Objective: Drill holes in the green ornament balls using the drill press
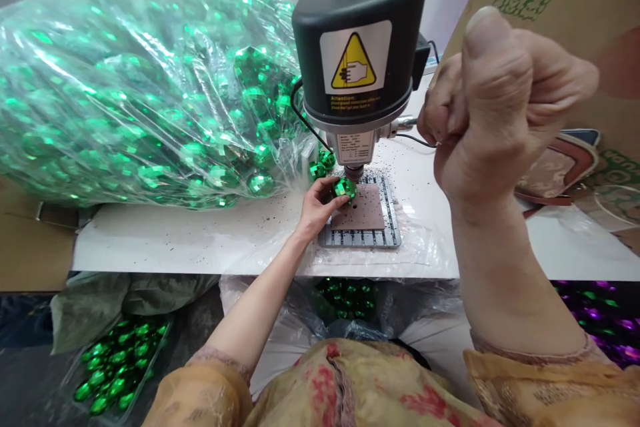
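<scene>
My left hand [319, 208] pinches a shiny green faceted ball [345, 192] between thumb and fingers. The ball sits under the chuck [355, 172] of a small black drill press [360, 47], above a brown board [367, 210] on the slotted metal base [393, 230]. Whether a bit touches the ball is hidden. High on the right, my right hand [495, 100] is closed in a fist round the end of the press's feed lever [406, 122]; its grip is mostly covered by the fingers. Two more green balls [323, 163] lie just behind my left hand.
A big clear bag of green balls [150, 100] fills the table's left side. Dark shavings speckle the white table [200, 240]. A cardboard box [465, 20] and a pouch [560, 163] are at right. Below stand a tub of green balls [120, 363] and purple ones [600, 317].
</scene>
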`<act>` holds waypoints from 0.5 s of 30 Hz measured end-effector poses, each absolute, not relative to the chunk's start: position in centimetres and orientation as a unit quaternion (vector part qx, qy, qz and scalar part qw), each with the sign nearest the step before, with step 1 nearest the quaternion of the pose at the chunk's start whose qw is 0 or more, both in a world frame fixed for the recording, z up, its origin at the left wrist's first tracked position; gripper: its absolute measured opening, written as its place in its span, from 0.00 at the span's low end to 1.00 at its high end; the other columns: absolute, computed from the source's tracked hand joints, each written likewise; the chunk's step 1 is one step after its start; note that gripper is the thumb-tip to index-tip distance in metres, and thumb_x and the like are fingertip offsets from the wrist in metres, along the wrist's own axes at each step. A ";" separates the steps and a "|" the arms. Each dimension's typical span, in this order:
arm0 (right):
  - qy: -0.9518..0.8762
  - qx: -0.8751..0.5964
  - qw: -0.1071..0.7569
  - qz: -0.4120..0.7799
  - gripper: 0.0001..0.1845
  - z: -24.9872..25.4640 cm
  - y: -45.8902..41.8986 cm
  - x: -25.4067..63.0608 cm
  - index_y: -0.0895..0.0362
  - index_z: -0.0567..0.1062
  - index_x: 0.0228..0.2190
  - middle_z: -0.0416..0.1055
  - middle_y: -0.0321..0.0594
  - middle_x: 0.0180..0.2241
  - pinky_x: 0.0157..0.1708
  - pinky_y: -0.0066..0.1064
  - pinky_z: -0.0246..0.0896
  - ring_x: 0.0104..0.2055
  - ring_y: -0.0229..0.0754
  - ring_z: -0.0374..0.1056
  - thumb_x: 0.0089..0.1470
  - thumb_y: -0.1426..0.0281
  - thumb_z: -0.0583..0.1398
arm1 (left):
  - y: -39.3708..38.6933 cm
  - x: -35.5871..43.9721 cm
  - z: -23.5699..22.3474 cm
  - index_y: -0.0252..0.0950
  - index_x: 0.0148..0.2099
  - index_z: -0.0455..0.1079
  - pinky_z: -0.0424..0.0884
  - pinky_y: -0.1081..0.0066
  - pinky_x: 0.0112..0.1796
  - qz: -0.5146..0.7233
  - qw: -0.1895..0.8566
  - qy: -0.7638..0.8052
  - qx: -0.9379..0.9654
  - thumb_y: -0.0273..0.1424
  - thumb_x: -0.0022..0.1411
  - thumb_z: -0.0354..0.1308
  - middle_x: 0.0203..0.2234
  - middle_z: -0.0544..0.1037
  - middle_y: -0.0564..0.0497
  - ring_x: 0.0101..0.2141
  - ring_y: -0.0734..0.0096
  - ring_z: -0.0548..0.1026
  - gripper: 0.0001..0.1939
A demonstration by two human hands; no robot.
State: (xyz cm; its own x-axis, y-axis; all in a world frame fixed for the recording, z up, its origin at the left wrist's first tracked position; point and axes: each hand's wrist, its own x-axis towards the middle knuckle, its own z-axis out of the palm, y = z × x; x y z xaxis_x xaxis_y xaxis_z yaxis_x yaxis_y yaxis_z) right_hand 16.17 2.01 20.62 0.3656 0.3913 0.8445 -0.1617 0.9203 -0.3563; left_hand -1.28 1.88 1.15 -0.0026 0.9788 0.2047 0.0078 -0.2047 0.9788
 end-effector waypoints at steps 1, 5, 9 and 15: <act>-0.536 -0.111 0.820 0.168 0.31 20.7 2.0 16.1 0.54 0.56 0.11 0.45 0.27 0.10 0.14 0.31 0.37 0.12 0.29 0.45 0.51 0.56 0.66 | 1.8 -1.2 1.0 0.37 0.49 0.71 0.75 0.63 0.47 0.542 0.436 0.448 0.562 0.46 0.48 0.74 0.43 0.81 0.47 0.44 0.64 0.79 0.30; -0.533 -0.095 0.826 0.158 0.33 20.7 2.0 16.1 0.54 0.55 0.11 0.42 0.26 0.10 0.14 0.30 0.35 0.11 0.28 0.44 0.52 0.52 0.65 | 1.5 -1.2 0.9 0.38 0.53 0.70 0.74 0.61 0.50 0.523 0.417 0.438 0.601 0.45 0.52 0.72 0.46 0.80 0.46 0.48 0.61 0.79 0.31; -0.543 -0.077 0.818 0.174 0.31 20.6 2.1 16.2 0.55 0.56 0.12 0.41 0.26 0.12 0.16 0.29 0.36 0.13 0.27 0.45 0.52 0.59 0.67 | 1.2 -1.3 1.2 0.38 0.54 0.69 0.73 0.60 0.53 0.515 0.413 0.430 0.616 0.44 0.53 0.72 0.48 0.79 0.45 0.51 0.59 0.77 0.30; -0.551 -0.077 0.806 0.200 0.30 20.5 1.6 16.3 0.56 0.55 0.13 0.44 0.27 0.13 0.18 0.29 0.36 0.14 0.27 0.46 0.53 0.63 0.66 | 1.1 -1.2 1.1 0.39 0.53 0.70 0.71 0.63 0.53 0.506 0.402 0.439 0.624 0.45 0.58 0.68 0.49 0.78 0.45 0.51 0.60 0.76 0.26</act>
State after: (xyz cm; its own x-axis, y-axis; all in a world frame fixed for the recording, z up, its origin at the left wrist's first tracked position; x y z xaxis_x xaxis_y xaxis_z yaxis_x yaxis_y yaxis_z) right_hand 16.30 1.56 20.47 0.3124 0.4064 0.8586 -0.2373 0.9086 -0.3437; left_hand -1.24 1.07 1.13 0.1038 0.9548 0.2784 0.1409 -0.2912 0.9462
